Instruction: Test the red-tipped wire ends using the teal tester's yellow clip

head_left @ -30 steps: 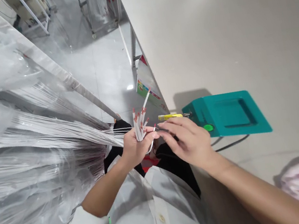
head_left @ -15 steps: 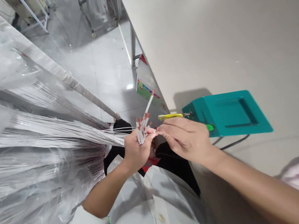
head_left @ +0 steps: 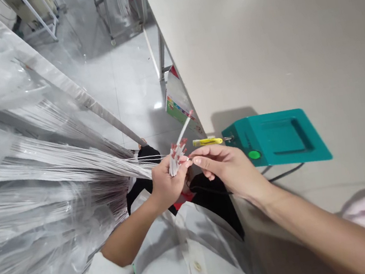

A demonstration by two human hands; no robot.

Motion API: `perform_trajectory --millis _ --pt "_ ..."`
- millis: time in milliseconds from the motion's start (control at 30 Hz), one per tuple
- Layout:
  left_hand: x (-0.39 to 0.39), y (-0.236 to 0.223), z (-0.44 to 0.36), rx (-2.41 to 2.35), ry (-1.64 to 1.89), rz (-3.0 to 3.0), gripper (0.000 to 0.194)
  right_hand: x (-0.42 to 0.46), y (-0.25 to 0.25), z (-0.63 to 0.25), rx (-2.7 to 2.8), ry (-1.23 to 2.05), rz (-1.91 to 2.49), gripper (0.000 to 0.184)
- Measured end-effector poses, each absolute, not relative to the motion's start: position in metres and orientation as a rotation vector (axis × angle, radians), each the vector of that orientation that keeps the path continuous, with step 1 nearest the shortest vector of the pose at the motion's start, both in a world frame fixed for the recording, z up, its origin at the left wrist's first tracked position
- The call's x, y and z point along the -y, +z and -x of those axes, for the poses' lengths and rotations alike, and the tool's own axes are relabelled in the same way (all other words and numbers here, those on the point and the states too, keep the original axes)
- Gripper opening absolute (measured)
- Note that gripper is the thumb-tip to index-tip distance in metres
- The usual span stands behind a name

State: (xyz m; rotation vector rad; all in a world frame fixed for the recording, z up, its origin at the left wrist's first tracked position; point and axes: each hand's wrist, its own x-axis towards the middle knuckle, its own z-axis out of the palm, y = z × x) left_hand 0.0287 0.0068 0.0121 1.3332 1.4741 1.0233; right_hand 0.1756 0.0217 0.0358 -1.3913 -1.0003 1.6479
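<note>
Gripping a bundle of white, red-tipped wires (head_left: 174, 165), the left hand (head_left: 166, 186) is closed beside the worktop (head_left: 276, 54). The right hand (head_left: 231, 169) has thumb and finger close together near the bundle; any pinch cannot be confirmed. Beyond, a green box (head_left: 257, 137) rests on the worktop.

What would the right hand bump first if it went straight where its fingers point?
Most likely the left hand, which holds white wires, close ahead; whether the hands touch is hard to tell.
</note>
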Motion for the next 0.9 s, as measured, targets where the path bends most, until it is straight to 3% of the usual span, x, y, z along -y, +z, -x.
perform_trajectory --millis 200,400,467,633,900 --pt "-0.009 0.015 -0.031 -1.448 1.013 -1.148 0.015 -0.021 0.029 -0.182 1.732 0.909 1.258 0.01" --pt "-0.007 0.011 -0.032 -1.441 0.966 -1.24 0.013 -0.025 0.033 -0.186 2.287 -0.015 1.098 0.013" --pt "-0.009 0.01 -0.033 -1.457 0.979 -1.161 0.011 -0.029 0.036 -0.192 2.35 -0.184 1.124 0.013" --pt "-0.021 0.009 -0.036 -1.387 1.01 -1.025 0.037 -0.048 0.046 -0.217 2.505 -0.334 1.321 0.019" --pt "-0.04 0.009 -0.044 -1.313 0.916 -1.012 0.041 -0.067 0.042 -0.234 2.648 -0.145 1.208 0.019"
